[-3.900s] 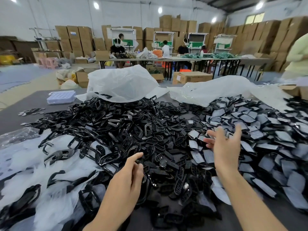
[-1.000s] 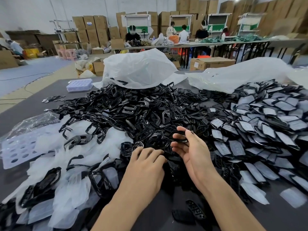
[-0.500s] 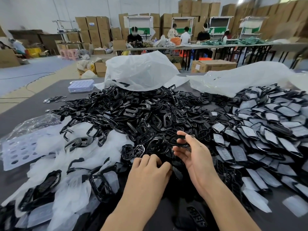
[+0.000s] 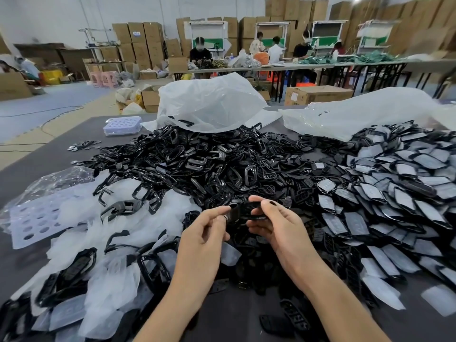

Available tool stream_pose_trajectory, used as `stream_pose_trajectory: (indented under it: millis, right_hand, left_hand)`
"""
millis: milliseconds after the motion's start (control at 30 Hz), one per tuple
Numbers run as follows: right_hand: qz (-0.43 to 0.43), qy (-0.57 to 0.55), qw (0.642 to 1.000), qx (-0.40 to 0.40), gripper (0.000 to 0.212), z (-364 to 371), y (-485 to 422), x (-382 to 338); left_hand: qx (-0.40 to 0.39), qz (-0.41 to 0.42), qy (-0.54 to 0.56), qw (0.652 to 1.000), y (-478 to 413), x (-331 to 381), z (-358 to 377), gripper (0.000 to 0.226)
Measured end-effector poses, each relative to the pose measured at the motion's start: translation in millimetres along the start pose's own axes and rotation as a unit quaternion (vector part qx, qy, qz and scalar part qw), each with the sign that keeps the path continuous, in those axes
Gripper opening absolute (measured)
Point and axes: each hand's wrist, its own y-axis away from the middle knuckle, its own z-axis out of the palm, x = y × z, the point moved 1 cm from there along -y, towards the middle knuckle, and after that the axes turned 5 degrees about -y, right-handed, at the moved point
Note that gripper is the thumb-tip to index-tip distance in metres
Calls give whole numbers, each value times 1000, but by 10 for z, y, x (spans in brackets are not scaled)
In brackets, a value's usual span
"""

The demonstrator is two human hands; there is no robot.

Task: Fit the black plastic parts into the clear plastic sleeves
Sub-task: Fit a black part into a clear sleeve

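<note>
A big heap of loose black plastic parts [image 4: 212, 166] covers the middle of the grey table [image 4: 29, 169]. Clear plastic sleeves [image 4: 128, 287] lie in a pile at the front left. Sleeved black parts [image 4: 404, 193] spread over the right side. Above the heap's near edge, my left hand [image 4: 207, 233] and my right hand [image 4: 276, 223] hold one black plastic part [image 4: 246, 211] between them. My right thumb and fingers pinch its right end; my left fingertips pinch its left end.
Two large clear bags [image 4: 212, 104] lie at the back of the table. A lavender holed tray [image 4: 122, 125] sits far left, another one inside a bag [image 4: 37, 218] nearer. Loose black parts [image 4: 291, 317] lie near the front edge. People work at tables behind.
Both hands have lifted off the heap and come together with one black part held between them. Earlier the left hand was digging in the pile, and the right held a part alone.
</note>
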Motion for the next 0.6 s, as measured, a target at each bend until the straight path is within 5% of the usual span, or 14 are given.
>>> stream_pose_trajectory:
  millis: [400, 600]
  right_hand:
    - [2, 18, 998, -63, 44, 87, 92, 23]
    - [20, -30, 998, -56, 41, 76, 84, 29]
  left_hand:
    - [31, -30, 71, 997, -21, -16, -9, 8]
    - [41, 55, -47, 997, 13, -80, 22, 13]
